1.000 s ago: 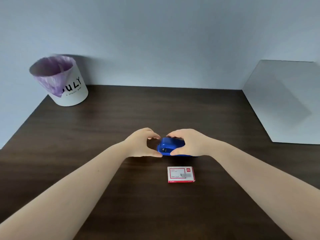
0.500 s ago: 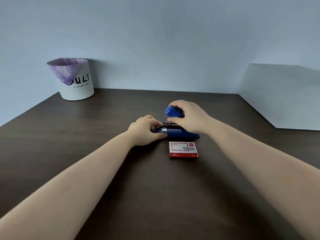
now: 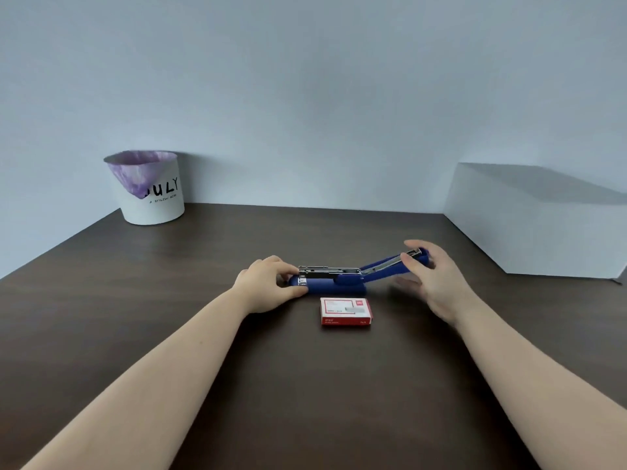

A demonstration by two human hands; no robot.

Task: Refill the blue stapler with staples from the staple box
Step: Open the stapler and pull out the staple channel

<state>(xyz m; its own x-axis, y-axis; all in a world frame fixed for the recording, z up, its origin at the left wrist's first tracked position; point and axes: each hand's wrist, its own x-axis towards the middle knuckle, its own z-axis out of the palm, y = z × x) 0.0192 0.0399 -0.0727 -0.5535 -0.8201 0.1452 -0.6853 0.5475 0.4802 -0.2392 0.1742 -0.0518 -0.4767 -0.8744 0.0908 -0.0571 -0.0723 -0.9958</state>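
Note:
The blue stapler [image 3: 334, 285] lies on the dark wooden table [image 3: 203, 266], swung wide open. Its metal staple channel [image 3: 325, 270] faces up, and the blue top arm [image 3: 383, 266] is folded back to the right, slanting upward. My left hand [image 3: 268, 283] pinches the front end of the stapler's base against the table. My right hand [image 3: 431, 276] holds the tip of the folded-back arm with thumb and fingers. The red and white staple box [image 3: 345, 311] lies flat and closed just in front of the stapler, between my hands, touched by neither.
A white bin [image 3: 149, 195] with a purple liner and the word JULY stands at the back left by the wall. A large white box [image 3: 539, 218] sits at the back right. The table's left edge runs diagonally.
My right hand has swung the stapler's top arm from upright over to the right, laying the stapler fully open. My left hand stays at the front end. The camera has tilted up.

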